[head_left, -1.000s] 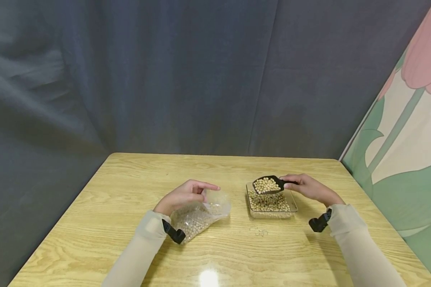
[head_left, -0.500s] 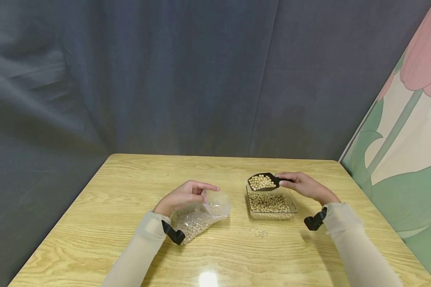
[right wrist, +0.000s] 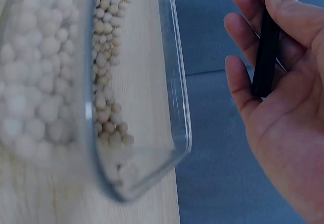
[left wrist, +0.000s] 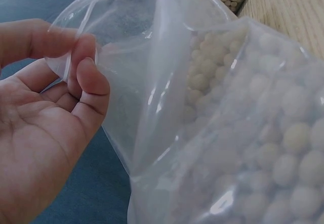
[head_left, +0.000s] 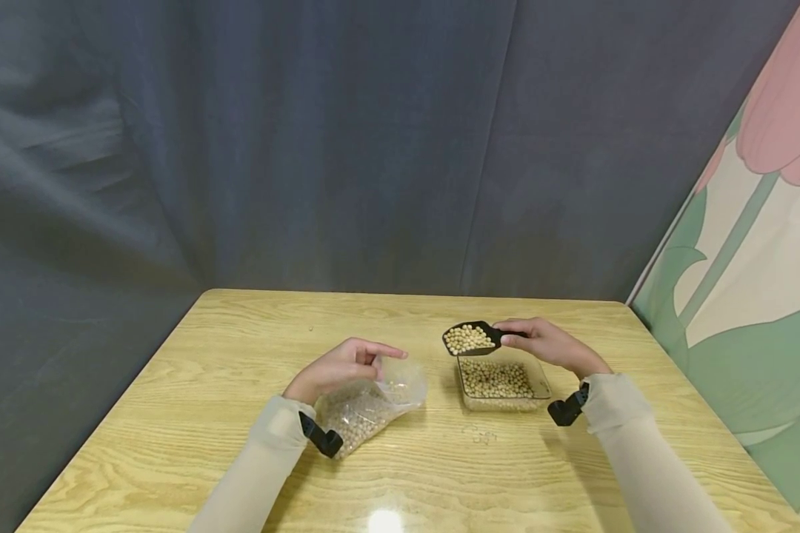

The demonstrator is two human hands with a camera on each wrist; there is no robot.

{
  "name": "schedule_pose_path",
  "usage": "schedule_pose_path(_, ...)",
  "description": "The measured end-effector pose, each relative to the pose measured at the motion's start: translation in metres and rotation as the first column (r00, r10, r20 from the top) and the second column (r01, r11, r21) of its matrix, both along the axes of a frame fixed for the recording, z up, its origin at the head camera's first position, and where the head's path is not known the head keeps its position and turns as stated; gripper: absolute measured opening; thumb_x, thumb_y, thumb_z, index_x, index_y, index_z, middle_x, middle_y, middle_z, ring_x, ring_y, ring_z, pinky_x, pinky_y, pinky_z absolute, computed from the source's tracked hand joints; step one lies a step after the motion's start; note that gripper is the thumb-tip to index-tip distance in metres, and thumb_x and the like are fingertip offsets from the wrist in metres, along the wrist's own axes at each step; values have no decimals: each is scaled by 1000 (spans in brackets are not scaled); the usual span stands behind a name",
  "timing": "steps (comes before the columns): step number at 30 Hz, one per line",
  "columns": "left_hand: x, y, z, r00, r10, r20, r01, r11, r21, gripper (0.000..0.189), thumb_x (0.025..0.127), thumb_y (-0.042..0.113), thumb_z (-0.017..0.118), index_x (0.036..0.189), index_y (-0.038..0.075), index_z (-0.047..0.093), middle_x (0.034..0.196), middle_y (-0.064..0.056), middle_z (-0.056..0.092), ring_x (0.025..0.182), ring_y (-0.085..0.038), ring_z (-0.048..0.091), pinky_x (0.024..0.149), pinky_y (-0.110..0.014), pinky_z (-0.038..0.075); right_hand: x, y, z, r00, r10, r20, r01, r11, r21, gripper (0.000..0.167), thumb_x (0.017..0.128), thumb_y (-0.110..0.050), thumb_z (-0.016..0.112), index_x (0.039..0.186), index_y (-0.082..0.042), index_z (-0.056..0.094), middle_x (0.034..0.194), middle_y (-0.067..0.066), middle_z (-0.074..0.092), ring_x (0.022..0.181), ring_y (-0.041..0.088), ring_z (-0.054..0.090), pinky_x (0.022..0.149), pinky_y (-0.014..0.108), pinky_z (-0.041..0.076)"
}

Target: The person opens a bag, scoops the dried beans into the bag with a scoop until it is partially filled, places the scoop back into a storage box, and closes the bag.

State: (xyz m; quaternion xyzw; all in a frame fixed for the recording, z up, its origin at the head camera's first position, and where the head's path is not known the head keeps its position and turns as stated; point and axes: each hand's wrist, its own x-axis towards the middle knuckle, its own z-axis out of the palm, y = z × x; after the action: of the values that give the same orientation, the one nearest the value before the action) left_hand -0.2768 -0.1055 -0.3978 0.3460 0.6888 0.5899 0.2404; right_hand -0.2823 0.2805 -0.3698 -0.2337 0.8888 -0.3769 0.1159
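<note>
My left hand [head_left: 340,366] pinches the mouth of a clear plastic bag [head_left: 367,414], which lies on the table with pale round beans inside. The left wrist view shows thumb and fingers gripping the bag's edge [left wrist: 83,37], its mouth spread apart. In my right hand [head_left: 553,344] is the handle of a black scoop [head_left: 496,337], heaped with soybeans [head_left: 467,338]. The scoop is level, above the left back corner of a clear rectangular container [head_left: 507,403] that holds more beans. In the right wrist view only the black handle [right wrist: 266,57] shows, gripped between thumb and fingers.
Wooden table [head_left: 253,326] under everything, with small marks [head_left: 481,435] in front of the container. A dark curtain [head_left: 347,148] hangs behind, and a flower-patterned wall [head_left: 760,296] stands at the right. Each wrist wears a black camera [head_left: 567,411].
My right hand has moved the full scoop left, from over the container's middle to its left back edge. My left hand keeps its grip on the bag almost unmoved.
</note>
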Motion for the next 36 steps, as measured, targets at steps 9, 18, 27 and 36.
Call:
schedule_pose_path(9, -1, -1, -2, 999, -11, -33, 11, 1000, 10, 46, 86, -11, 49, 132, -12, 50, 68, 4, 59, 61, -7, 49, 60, -23, 40, -4, -16, -4, 998, 57, -16, -58, 998, -28, 51, 100, -26, 50, 141, 4, 44, 146, 29, 38, 136, 48, 32, 105, 60, 33)
schedule_pose_path(18, -2, -1, -2, 999, -23, -32, 24, 999, 24, 46, 87, -11, 48, 133, -13, 49, 71, 5, 62, 65, -6, 54, 67, -22, 46, -5, -30, -4, 996, 86, -37, -87, 996, -18, 45, 100, -22, 50, 139, 1, 49, 142, 27, 46, 131, 45, 42, 102, 58, 38)
schedule_pose_path(27, -2, 0, -2, 999, -19, -34, 20, 999, 27, 47, 86, -10, 49, 133, -13, 48, 70, 7, 62, 64, -7, 53, 63, -23, 42, -8, -42, -7, 993, 111, -34, -112, 993, -29, 44, 100, -22, 50, 138, -1, 50, 140, 24, 48, 130, 43, 44, 103, 57, 38)
schedule_pose_path(36, -2, -1, -2, 1000, 6, -10, -6, 1000, 7, 47, 87, -10, 49, 134, -11, 49, 69, 6, 62, 64, -8, 53, 63, -24, 41, -12, -52, -12, 992, 121, -19, -122, 992, -29, 46, 99, -27, 52, 138, -3, 52, 142, 23, 47, 133, 42, 41, 104, 56, 37)
